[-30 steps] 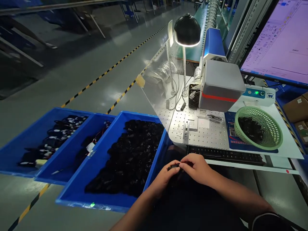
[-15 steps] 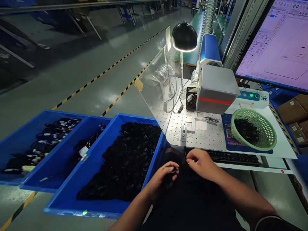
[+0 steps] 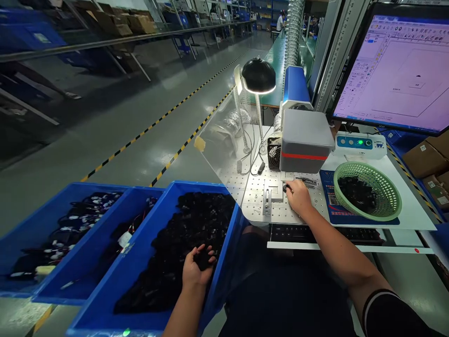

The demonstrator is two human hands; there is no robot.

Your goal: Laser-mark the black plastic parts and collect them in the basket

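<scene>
Over the right side of a blue bin (image 3: 136, 262) filled with small black parts (image 3: 189, 229), my left hand (image 3: 198, 267) is palm up, its fingers curled around a black part (image 3: 202, 258). My right hand (image 3: 298, 196) reaches onto the perforated metal plate (image 3: 252, 201), pinching a small round black part (image 3: 285, 187) beside the square fixture (image 3: 275, 191). Just above that hand is the grey box-shaped machine head (image 3: 307, 140) with a red stripe. A green basket (image 3: 394, 201) to the right holds more black parts.
A black lamp (image 3: 258, 76) and a clear sheet (image 3: 220, 140) stand behind the plate. The keyboard (image 3: 326, 233) lies below its front edge, the monitor (image 3: 396, 75) at upper right. Two more blue bins sit at left. A distant person (image 3: 280, 22) is at the back.
My hands have parted from in front of my body. The left has moved left over the bin; the right has moved up onto the plate with a black part. The view has tilted up.
</scene>
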